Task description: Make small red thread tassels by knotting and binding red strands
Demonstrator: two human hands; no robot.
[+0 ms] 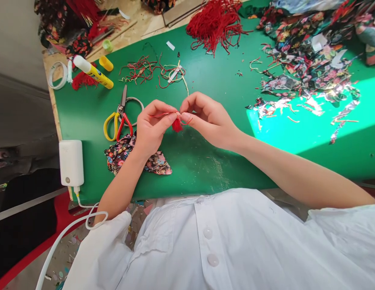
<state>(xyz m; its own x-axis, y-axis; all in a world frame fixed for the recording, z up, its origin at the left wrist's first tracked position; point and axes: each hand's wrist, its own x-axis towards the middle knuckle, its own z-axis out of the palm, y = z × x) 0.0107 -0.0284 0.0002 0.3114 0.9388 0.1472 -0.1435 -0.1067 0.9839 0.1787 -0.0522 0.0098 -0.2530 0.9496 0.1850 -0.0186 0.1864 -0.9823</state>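
My left hand and my right hand meet above the green table, fingertips pinched together. Between them hangs a small red thread tassel, with a thin red thread running left across my left fingers. Both hands are closed on it. Under my left wrist lies a piece of dark floral fabric. Scissors with yellow and red handles lie just left of my left hand, over a metal ring.
A yellow glue stick, a yellow cap and a tape roll lie at the far left. A red thread bundle sits at the back, floral scraps at the right. A white charger rests on the left edge.
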